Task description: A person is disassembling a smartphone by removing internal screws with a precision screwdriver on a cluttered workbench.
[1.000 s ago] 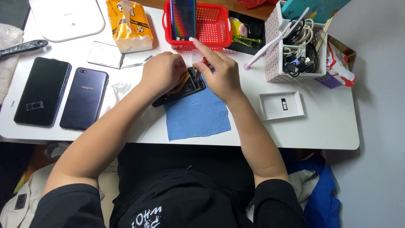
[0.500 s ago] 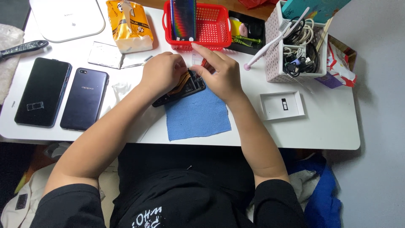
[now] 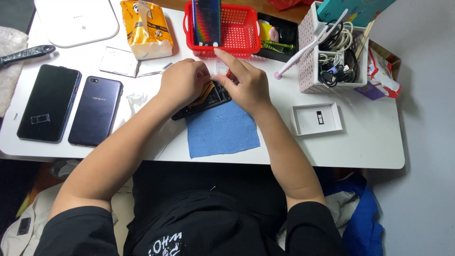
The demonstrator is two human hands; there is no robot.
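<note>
Pinching together over an opened phone (image 3: 204,98), the left hand (image 3: 182,81) and right hand (image 3: 244,84) curl their fingers on its innards; it lies on the table (image 3: 360,147), long axis slanting lower-left to upper-right, partly on a blue cloth (image 3: 222,130).

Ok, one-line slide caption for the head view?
Both hands, left hand and right hand, work on an opened dark phone over a blue cloth square.
</note>
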